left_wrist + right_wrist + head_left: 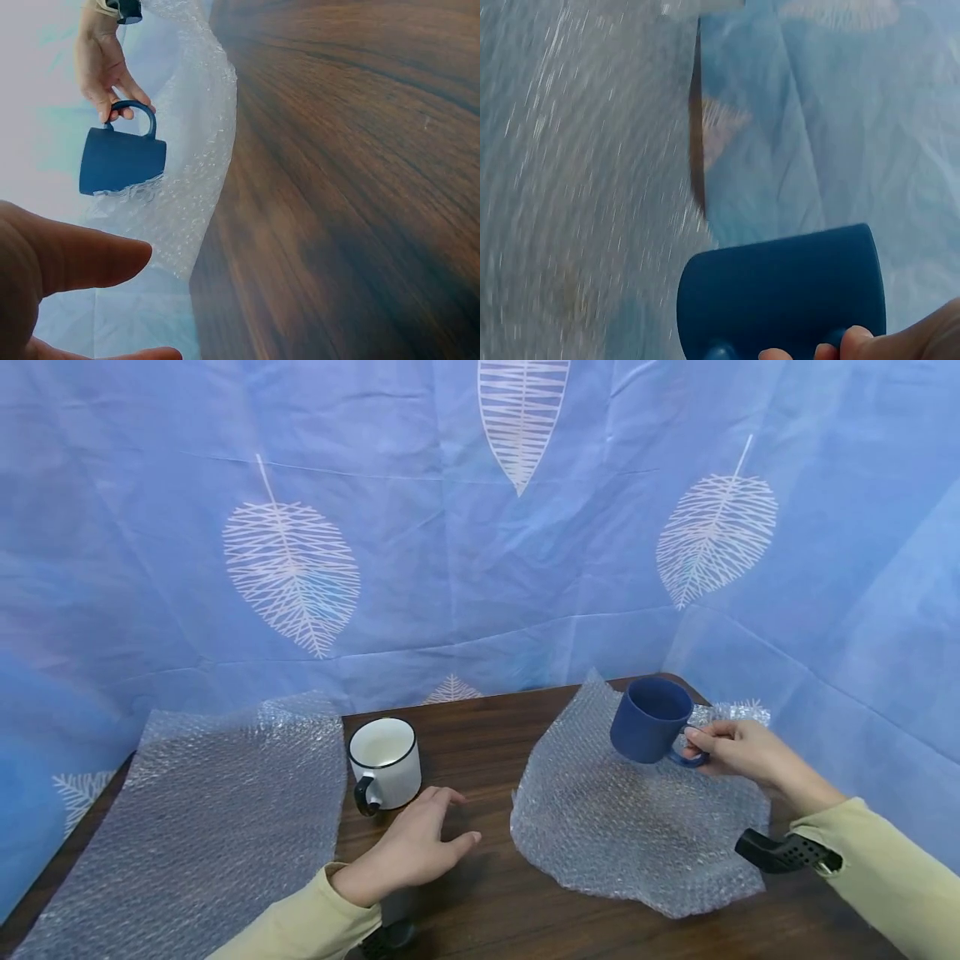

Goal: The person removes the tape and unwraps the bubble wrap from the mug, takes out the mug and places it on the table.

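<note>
My right hand (pixel 731 749) pinches the handle of a dark blue mug (pixel 649 720) over the far part of the right-hand bubble wrap sheet (pixel 622 827). In the right wrist view the mug (pixel 780 289) fills the lower middle, with fingertips at its handle. My left hand (pixel 420 843) has its fingers spread and holds nothing; it is near a white enamel mug (pixel 390 768) with a black rim and black handle. That mug stands upright on the brown wooden table (pixel 465 743). The left wrist view shows the left thumb (pixel 97 259) and the blue mug beyond.
A second bubble wrap sheet (pixel 217 827) covers the table's left side, close beside the white mug. Behind the table hangs a blue cloth (pixel 420 543) with white leaf prints. Dark straps (pixel 787 852) sit on the wrists.
</note>
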Demonstrator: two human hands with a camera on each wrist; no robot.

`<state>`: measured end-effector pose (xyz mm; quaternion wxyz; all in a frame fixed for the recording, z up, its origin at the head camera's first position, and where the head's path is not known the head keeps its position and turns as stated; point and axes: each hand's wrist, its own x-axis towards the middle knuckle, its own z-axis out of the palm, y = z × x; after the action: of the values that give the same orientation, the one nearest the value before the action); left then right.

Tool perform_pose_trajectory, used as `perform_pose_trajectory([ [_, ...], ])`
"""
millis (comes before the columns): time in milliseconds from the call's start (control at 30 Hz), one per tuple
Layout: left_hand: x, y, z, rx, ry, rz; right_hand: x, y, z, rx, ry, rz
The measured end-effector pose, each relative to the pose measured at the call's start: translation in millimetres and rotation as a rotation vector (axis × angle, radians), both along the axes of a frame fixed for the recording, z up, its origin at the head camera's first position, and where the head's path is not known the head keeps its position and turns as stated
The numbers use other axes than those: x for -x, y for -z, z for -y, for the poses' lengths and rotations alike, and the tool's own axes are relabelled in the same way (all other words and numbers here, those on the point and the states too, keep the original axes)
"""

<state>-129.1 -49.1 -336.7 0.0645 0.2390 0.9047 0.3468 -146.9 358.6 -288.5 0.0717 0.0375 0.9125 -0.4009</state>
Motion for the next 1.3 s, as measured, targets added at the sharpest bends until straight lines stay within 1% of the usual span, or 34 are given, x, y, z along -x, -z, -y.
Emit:
perform_pose_trajectory([
  [167, -1.9, -1.2, 7.6, 0.011, -0.032, -0.014, -2.1, -11.2, 24.3, 0.058, -0.032, 0.000],
  [233, -2.8, -1.6, 10.7, 0.014, -0.043, -0.018, -2.3, -15.8, 33.2, 0.070, -0.045, 0.002],
  [433, -5.3, -2.1, 19.4, 0.017, -0.067, -0.018, -1.1, -29.9, 60.5, 0.091, -0.084, -0.033],
  [533, -7.6, -1.3, 23.8, 0.013, -0.079, -0.038, -0.2, -36.1, 74.8, 0.104, -0.111, -0.036],
  [667, -10.7, -0.2, 29.4, 0.008, -0.101, -0.072, 3.0, -43.6, 96.3, 0.115, -0.143, -0.037],
  [867, -13.5, 0.2, 36.2, 0.003, -0.114, -0.082, 10.6, -50.9, 129.4, 0.122, -0.172, -0.032],
  [967, -14.4, 0.2, 38.5, -0.002, -0.112, -0.087, 16.2, -50.8, 147.2, 0.122, -0.171, -0.026],
  [1033, -15.3, 0.3, 40.4, -0.003, -0.108, -0.086, 20.4, -48.2, 159.7, 0.117, -0.162, -0.020],
  [1167, -17.5, 1.5, 44.0, -0.007, -0.099, -0.072, 29.6, -37.3, 181.8, 0.119, -0.141, 0.001],
  [1300, -19.0, 4.1, 46.1, -0.012, -0.084, -0.082, 38.1, -24.2, 196.4, 0.126, -0.135, 0.021],
])
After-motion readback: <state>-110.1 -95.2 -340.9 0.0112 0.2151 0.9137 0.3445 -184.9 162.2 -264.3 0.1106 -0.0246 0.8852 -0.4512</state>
